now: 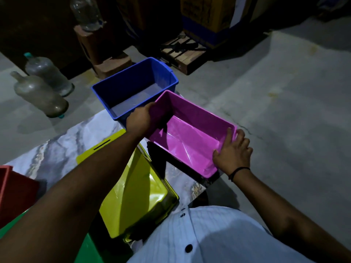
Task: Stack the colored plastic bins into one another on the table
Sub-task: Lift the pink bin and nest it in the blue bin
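Marbled table [57, 149], grey concrete floor [284, 111]; I see left hand [139, 118] and right hand [232, 150] each gripping a rim of the pink bin [190, 145].

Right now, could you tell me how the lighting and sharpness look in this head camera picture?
Head view: dim overall, background boxes nearly black; glare streaks on the pink bin floor and yellow bin; wide-angle bending at the edges; left hand and right hand reasonably sharp.

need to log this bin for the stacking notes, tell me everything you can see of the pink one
The pink bin is a rectangular open-topped tub of glossy plastic, empty, with a rimmed edge. It sits upright over the table's right corner, beside the blue bin. The left hand grips its far-left end wall; the right hand holds its near-right end, fingers over the rim.
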`<state>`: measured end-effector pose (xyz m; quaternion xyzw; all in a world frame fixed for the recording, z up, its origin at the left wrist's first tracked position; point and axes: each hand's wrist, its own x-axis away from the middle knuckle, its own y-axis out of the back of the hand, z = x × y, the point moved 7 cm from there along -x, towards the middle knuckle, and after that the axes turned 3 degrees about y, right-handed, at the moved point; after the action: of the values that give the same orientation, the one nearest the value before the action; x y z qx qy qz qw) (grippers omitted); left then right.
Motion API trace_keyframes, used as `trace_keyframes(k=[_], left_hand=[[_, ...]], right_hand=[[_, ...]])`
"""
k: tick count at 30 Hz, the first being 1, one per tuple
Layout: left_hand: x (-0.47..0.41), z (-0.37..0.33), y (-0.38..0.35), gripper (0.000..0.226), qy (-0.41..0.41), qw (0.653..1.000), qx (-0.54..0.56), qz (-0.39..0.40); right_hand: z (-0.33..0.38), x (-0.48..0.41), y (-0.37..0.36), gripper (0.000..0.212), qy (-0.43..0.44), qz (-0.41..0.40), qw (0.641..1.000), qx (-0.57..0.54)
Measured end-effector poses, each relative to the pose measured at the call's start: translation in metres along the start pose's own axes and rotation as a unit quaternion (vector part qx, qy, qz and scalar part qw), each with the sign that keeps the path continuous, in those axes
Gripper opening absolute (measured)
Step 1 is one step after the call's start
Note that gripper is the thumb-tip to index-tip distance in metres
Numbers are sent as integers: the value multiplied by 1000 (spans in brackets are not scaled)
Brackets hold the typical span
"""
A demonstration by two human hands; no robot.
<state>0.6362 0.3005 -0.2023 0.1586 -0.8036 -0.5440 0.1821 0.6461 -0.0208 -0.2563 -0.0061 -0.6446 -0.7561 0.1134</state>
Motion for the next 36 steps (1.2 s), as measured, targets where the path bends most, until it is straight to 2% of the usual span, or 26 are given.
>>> trace_keyframes(k=[3,8,12,15,19,23,29,33,36], left_hand=[[6,-2,5,72,5,1000,13,4],[13,0,16,50,-9,1000,-21,-18],[15,-2,38,49,4,997,6,-76],[20,-8,58,38,4,994,27,-106],[24,-11,80,42,-18,987,46,-154],[26,-6,98,44,-12,977,67,-202],[38,11,123,47,21,968,92,-232],[44,27,140,47,55,960,126,-245],[43,43,148,53,74,952,179,-238]], right_hand=[[0,10,-1,90,2,11,994,-106],[1,11,9,71,23,-35,975,-220],[-2,2,34,62,34,-88,966,-243],[-1,-7,61,51,50,-135,953,-265],[7,-22,88,43,70,-168,951,-252],[21,-39,110,43,85,-183,945,-257],[46,-48,147,59,97,-185,930,-302],[66,-59,168,57,123,-175,930,-299],[86,-69,176,53,174,-166,922,-303]])
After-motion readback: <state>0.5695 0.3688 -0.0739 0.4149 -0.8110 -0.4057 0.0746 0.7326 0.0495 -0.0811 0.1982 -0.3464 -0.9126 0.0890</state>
